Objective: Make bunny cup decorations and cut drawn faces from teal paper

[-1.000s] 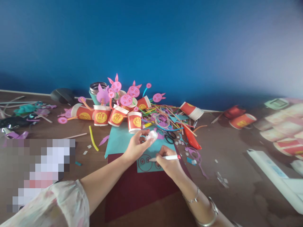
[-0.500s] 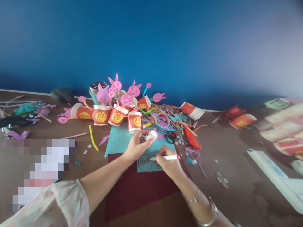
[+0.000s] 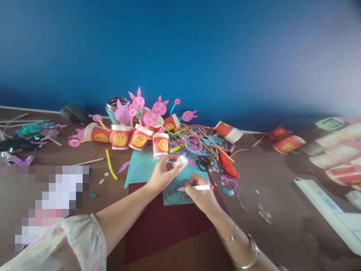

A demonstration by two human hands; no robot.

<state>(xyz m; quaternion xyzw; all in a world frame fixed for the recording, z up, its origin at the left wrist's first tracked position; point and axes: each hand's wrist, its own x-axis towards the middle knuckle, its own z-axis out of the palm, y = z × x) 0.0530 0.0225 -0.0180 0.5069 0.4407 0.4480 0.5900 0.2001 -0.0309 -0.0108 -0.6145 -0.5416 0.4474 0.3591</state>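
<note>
My right hand is closed round a white marker with a red end. Its tip rests on a small blue paper piece, inside a drawn circle with heart-marked eyes. A second drawing on that piece is partly covered by my fingers. Between the fingers and thumb of my left hand is a small white, translucent round object, whose kind I cannot make out. Beneath are a dark red sheet and a larger light blue sheet.
Red paper cups with pink rabbit cutouts stand and lie behind my hands. Straws and paper scraps are heaped to their right, with black-handled scissors in front. A red balloon lies nearby. Stacked cups fill the far right.
The marker has shifted very slightly at the drawn eye. My left hand has stayed in place with the white object.
</note>
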